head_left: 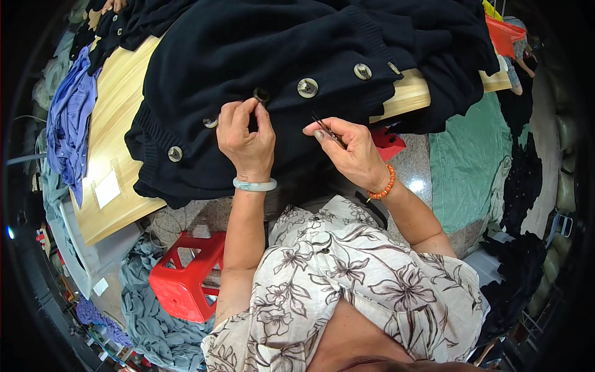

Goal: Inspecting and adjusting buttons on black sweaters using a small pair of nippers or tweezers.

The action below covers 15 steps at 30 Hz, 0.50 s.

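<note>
A black knitted cardigan (242, 43) lies spread over the table's near edge. Along its front band run several large marbled buttons, among them one button (307, 87) near the middle and another (175, 154) at the left. My left hand (248, 133), with a pale bangle on the wrist, pinches a dark button (261, 95) between thumb and fingertips. To its right, my right hand (353, 149) grips slim black tweezers (330, 131), their pointed tips directed up and left. Those tips are just above the cardigan, apart from the pinched button.
The wooden table (118, 130) carries a purple garment (69, 118) on its left edge. A red stool (186, 279) stands below, beside piled grey cloth (155, 316). Green fabric (471, 167) lies at right. Another person's hand (114, 5) shows at far left; someone else (524, 59) is at far right.
</note>
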### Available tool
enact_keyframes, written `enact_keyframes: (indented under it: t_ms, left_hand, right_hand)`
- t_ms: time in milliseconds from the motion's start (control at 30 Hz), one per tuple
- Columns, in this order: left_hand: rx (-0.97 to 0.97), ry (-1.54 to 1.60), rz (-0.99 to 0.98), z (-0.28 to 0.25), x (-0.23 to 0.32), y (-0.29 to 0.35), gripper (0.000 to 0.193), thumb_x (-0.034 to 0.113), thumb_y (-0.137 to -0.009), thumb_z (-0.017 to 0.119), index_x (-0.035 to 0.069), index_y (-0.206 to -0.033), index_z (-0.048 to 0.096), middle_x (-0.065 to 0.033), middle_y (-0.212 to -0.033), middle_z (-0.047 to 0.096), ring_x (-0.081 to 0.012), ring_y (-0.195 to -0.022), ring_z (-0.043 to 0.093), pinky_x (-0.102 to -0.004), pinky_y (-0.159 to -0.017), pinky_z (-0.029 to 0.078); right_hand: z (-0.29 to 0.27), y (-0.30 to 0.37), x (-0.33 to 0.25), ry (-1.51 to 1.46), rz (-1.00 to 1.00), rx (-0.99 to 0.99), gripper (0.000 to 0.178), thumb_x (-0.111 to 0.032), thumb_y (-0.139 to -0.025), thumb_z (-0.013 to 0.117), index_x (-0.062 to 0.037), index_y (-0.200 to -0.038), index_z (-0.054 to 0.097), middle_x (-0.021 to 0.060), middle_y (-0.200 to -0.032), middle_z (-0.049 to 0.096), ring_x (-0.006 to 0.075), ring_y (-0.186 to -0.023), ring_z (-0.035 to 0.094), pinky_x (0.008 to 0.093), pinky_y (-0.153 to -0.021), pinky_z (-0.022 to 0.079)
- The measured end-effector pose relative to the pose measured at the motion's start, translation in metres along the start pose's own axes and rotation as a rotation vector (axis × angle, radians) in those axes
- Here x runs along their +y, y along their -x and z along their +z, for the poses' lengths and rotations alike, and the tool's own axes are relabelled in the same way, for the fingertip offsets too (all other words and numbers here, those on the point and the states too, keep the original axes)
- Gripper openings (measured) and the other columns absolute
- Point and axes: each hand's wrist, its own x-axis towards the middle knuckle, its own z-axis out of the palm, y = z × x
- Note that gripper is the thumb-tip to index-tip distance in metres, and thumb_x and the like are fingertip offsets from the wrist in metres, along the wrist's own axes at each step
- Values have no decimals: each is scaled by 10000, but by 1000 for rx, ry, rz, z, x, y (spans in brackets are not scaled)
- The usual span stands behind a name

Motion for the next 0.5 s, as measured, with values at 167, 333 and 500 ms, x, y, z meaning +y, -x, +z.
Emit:
enact_keyframes:
  t_ms: [167,333,500]
  left_hand:
    - [-47,184,-92,-14,9,-1,103,-85,-843,661,4,-892,650,-70,-814,602,-169,-673,586,-271,-594,453]
    - [-150,363,-190,-42,13,14,68,-64,-893,635,-2,-913,615,-29,-859,571,-81,-676,503,-208,-601,397]
    - [-175,483,-275,-56,19,30,49,-37,-945,629,0,-964,601,-30,-966,566,-49,-718,471,-190,-616,380]
  right_hand:
    - [-3,2,0,41,-18,-18,163,-67,-991,604,-6,-1094,714,-75,-663,507,-1,-567,344,206,-509,291]
    - [-2,6,-2,109,-70,-13,172,-65,-964,637,6,-1108,699,-19,-697,598,6,-592,434,207,-535,363]
    - [-4,10,-18,184,-65,-221,367,-130,-900,740,5,-1222,630,34,-741,612,70,-596,519,239,-548,412]
